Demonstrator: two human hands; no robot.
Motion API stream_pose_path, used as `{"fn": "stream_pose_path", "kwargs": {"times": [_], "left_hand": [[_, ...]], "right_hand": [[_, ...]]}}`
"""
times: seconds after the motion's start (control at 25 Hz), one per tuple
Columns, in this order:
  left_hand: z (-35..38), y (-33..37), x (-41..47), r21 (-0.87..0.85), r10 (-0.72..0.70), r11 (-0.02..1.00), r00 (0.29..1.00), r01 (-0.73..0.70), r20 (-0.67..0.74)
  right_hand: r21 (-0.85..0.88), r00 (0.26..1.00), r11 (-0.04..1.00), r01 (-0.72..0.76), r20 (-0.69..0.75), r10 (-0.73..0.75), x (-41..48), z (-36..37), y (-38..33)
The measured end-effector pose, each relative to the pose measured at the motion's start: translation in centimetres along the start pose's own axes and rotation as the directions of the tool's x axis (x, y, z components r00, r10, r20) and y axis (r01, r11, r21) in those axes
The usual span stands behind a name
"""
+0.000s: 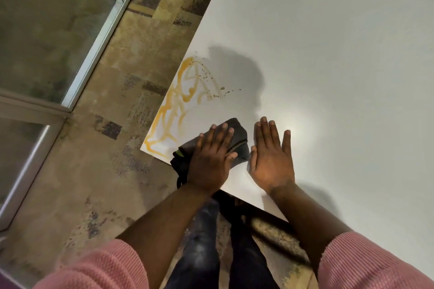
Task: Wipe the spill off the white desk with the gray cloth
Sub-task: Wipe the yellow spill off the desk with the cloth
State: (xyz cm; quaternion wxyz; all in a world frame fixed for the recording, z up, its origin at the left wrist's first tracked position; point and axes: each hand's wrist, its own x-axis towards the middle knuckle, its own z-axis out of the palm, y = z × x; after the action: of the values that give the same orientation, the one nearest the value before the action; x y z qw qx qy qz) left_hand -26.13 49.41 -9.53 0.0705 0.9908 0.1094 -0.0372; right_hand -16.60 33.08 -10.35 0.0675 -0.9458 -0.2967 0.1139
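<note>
A yellow-orange spill (178, 105) in looping streaks, with brown crumbs at its far end, lies along the left edge of the white desk (328, 54), near the front left corner. The folded gray cloth (237, 134) rests on the desk just right of the spill, part of it hanging over the front edge. My left hand (211, 159) lies flat on top of the cloth, fingers spread, pressing it down. My right hand (272, 157) lies flat on the bare desk beside the cloth, fingers apart, holding nothing.
The desk's left edge and front edge meet at a corner (142, 148) close to the spill. Patterned brown carpet (98, 171) lies below, with a glass partition (58, 30) at the left. My legs stand under the front edge.
</note>
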Motion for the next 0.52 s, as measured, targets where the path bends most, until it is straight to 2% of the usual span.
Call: {"fn": "stream_pose_path", "kwargs": {"times": [0.16, 0.28, 0.4, 0.52], "left_hand": [[0.2, -1.5, 5.9, -0.06, -0.088, 0.995, 0.994, 0.084, -0.06], [-0.7, -1.4, 9.9, -0.071, -0.137, 0.988, 0.99, 0.134, -0.032], [-0.7, -1.2, 9.8, -0.069, -0.167, 0.985, 0.982, 0.161, -0.087], [-0.1, -0.3, 7.0, -0.081, -0.128, 0.989, 0.99, 0.122, -0.063]], "right_hand": [[-0.009, 0.997, 0.997, 0.072, -0.001, -0.072, 2.8, 0.2, 0.1], [0.009, 0.999, 0.999, 0.036, -0.027, -0.036, 6.0, -0.8, 0.6], [0.023, 0.999, 1.0, 0.015, -0.037, -0.014, 7.7, -1.1, 0.9], [0.029, 0.998, 0.999, 0.024, -0.052, -0.022, 7.9, -1.0, 1.2]]}}
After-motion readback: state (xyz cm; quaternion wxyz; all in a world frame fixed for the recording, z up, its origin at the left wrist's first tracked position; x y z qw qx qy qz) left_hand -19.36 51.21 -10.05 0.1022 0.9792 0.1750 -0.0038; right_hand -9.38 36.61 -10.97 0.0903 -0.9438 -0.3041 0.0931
